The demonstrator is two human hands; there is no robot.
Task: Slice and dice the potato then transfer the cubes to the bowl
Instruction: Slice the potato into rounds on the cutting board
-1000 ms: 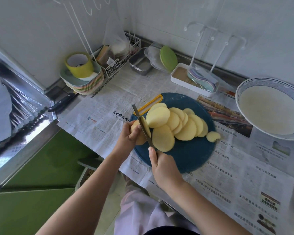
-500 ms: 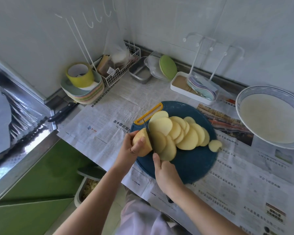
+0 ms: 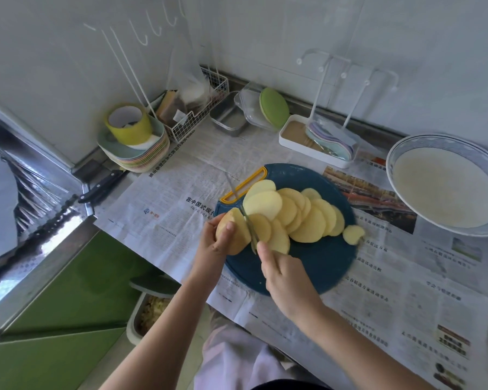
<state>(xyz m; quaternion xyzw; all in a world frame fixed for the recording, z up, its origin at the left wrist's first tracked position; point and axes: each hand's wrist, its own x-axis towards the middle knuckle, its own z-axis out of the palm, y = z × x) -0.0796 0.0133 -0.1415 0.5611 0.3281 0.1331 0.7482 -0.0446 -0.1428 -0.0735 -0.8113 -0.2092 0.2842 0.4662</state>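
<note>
L hand (image 3: 213, 244) grips potato (image 3: 241, 236), R hand (image 3: 285, 280) knife (image 3: 250, 229) crosswise.

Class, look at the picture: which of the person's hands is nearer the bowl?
Right. The right hand, holding the knife, is left of the bowl; the left hand grips the potato farther left.

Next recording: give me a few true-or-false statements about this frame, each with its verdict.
1. The left hand holds the uncut potato end on the cutting board. True.
2. The right hand is empty. False: it grips the knife, blade against the potato end.
3. Round slices lie overlapping on the cutting board. True.
4. Potato cubes fill the bowl. False: no cubes are visible anywhere, only slices.
</note>
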